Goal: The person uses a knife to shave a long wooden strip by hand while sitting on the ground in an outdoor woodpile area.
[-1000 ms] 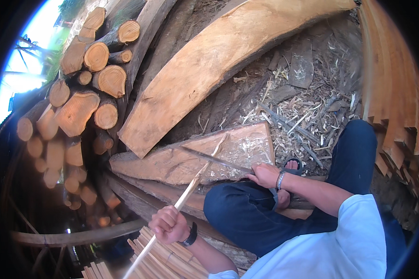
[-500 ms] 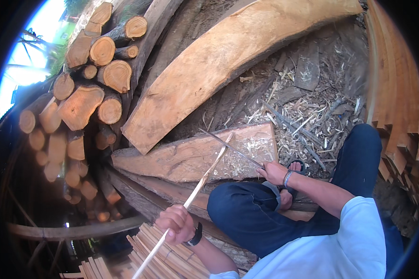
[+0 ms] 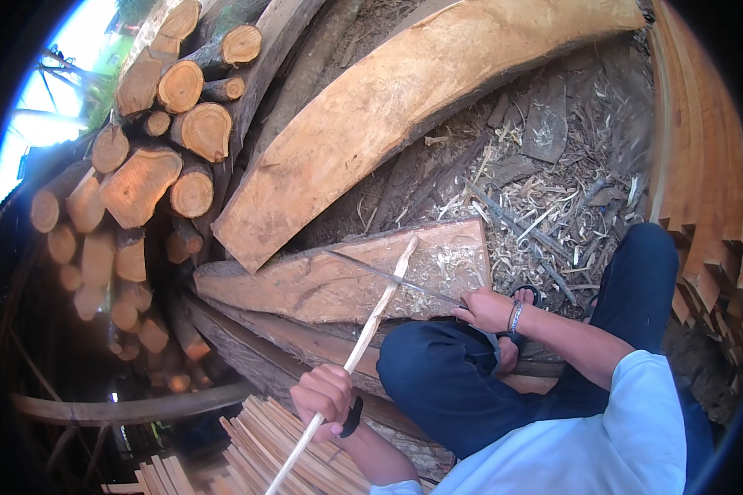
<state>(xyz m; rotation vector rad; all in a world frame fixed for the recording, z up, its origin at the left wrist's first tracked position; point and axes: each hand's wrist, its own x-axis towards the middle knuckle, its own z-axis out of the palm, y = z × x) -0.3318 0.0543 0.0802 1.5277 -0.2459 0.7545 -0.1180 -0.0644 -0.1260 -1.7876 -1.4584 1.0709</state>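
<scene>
My left hand (image 3: 322,398) is closed around a long pale wooden stick (image 3: 370,327), which slants away from me. The stick's far end lies over a thick wooden slab (image 3: 297,289) dusted with shavings. In my right hand (image 3: 485,311) is a knife with a long thin dark blade (image 3: 357,263); its handle is hidden in the fist. The blade crosses the stick a short way below the far tip and points left over the slab. Whether its edge bites into the wood cannot be made out.
A large curved plank (image 3: 421,91) lies beyond the slab. Stacked logs (image 3: 140,186) stand at left, cut sticks (image 3: 281,445) lie near below my left arm, and boards (image 3: 693,140) lean at right. Shavings (image 3: 545,198) and bark cover the ground. My bent knee (image 3: 425,363) is beside the slab.
My left hand and the stick have shifted slightly right. The blade has swung, its tip now farther left and lower, crossing the stick a little lower down.
</scene>
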